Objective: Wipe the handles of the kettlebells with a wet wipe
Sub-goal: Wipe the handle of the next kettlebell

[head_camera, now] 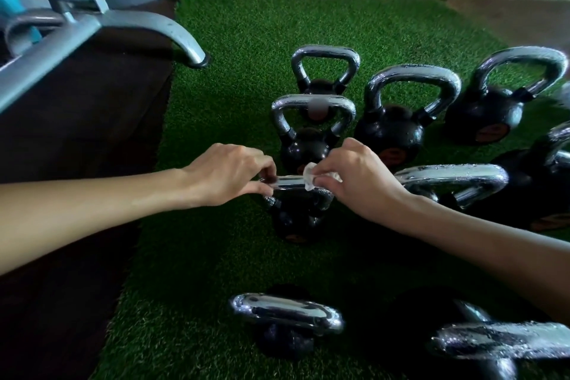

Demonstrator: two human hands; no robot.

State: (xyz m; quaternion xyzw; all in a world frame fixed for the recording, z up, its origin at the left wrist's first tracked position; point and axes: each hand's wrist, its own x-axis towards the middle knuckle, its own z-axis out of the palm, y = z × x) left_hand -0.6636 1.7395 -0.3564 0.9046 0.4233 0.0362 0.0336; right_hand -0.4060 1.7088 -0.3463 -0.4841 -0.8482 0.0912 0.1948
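1. Right hand (364,176): fingers and thumb clamped on the wet wipe (309,176), folding it over the right part of the handle (288,181). The wrap likely puts the cloth on top and underside at once.
2. Wet wipe: small, white and crumpled. It is pinched against the chrome bar, with a bit showing on the right of the fingers.
3. Left hand (228,174): fingertips and thumb pinch the left end of the same handle, probably to steady the kettlebell (293,220) against the rubbing.
4. Kettlebell in work: black body standing upright on the turf (197,256), in the centre of the scene, its handle lying left to right between the two hands.
5. Second kettlebell (303,146): just beyond the first, handle untouched.
6. Far kettlebells (390,129): three more stand upright beyond, toward the right.
7. Right-hand kettlebell handle (453,174): beaded with droplets, so probably wet from wiping or spraying; which of the two cannot be told.
8. Near kettlebells (287,313): two at the near edge, handles glossy, the right one speckled with drops.
9. Machine frame (148,20): grey metal at the far left, its foot resting at the turf's edge.
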